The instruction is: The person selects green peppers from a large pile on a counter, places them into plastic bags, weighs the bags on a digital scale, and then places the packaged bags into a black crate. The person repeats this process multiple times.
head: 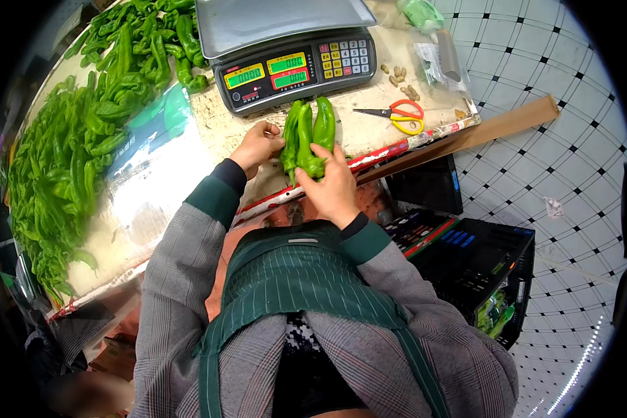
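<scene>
Several long green peppers (305, 130) lie side by side near the table's front edge, tips towards the scale. My right hand (334, 185) grips them at their stem ends, thumb on the near side and fingers over the right one. Curled at the left of this bunch is my left hand (256, 149), its fingertips at the leftmost pepper; whether they pinch it is unclear. Just beyond the tips stands a digital weighing scale (298, 73) with lit displays and a bare metal pan (287, 23).
A large heap of green peppers (73, 157) covers the table's left side, beside a plastic bag (151, 141). Scissors (397, 115) and peanuts (397, 76) lie to the right. Plastic packaging (441, 60) sits at the right corner. Black crates (470, 251) stand below the table.
</scene>
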{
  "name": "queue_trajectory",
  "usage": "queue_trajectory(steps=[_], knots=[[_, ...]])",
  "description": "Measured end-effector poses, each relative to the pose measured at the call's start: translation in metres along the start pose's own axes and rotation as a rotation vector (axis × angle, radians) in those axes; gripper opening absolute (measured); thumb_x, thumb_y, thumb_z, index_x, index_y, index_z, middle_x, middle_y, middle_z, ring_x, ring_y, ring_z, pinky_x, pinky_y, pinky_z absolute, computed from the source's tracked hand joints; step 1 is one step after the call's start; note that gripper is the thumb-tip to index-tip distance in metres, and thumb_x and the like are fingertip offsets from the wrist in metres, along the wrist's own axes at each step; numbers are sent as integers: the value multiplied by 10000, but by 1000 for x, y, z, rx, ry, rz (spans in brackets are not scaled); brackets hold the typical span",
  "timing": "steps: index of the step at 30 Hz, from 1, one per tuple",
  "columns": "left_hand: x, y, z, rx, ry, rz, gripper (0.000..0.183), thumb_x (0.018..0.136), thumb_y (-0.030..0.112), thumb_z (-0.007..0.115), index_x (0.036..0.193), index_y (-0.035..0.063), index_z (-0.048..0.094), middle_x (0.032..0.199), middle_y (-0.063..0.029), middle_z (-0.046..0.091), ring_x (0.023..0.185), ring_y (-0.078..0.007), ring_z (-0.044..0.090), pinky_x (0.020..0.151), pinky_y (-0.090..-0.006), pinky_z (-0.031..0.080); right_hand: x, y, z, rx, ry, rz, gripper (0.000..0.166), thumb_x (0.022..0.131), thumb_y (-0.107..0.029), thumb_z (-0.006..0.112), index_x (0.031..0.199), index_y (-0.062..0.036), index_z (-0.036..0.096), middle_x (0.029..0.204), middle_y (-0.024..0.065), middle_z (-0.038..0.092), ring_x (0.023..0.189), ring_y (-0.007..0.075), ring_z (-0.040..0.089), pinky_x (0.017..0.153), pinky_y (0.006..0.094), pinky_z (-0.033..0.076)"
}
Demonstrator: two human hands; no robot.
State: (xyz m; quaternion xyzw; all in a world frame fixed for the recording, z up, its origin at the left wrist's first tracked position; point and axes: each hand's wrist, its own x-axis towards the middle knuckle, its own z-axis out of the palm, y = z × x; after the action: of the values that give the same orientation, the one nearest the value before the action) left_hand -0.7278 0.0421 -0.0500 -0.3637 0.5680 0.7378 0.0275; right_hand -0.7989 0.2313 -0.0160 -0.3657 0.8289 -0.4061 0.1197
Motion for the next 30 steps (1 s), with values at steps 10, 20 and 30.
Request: queue_trajectory(steps=[10,20,30], knots=[[-34,7,13,-477,-328,-2,601,935,-32,524,1485,85,313,1368,-145,509,1245,-242,534,1003,-417,473,-5,13,-36,1068,-145,507,451,870,-70,677,1300,8,564,1136,82,648,919,110,619,750,247,524],[-69,21,27,-509,-279,110,687,875,-125,535,1497,55,305,1309,-132,556,1162,-223,594,974,-356,514,-15,12,-37,1320,-188,451,520,892,-15,627,1384,32,464,1286,127,575,1152,177,580,982,309,475],[-113,-5,6,-613,-364,175,663,902,83,619,1483,42,302,1339,-129,499,1200,-239,545,1026,-409,453,-35,-18,-19,1401,-294,348,524,897,-38,617,1390,37,457,1289,123,580,1170,182,564,1038,328,426]])
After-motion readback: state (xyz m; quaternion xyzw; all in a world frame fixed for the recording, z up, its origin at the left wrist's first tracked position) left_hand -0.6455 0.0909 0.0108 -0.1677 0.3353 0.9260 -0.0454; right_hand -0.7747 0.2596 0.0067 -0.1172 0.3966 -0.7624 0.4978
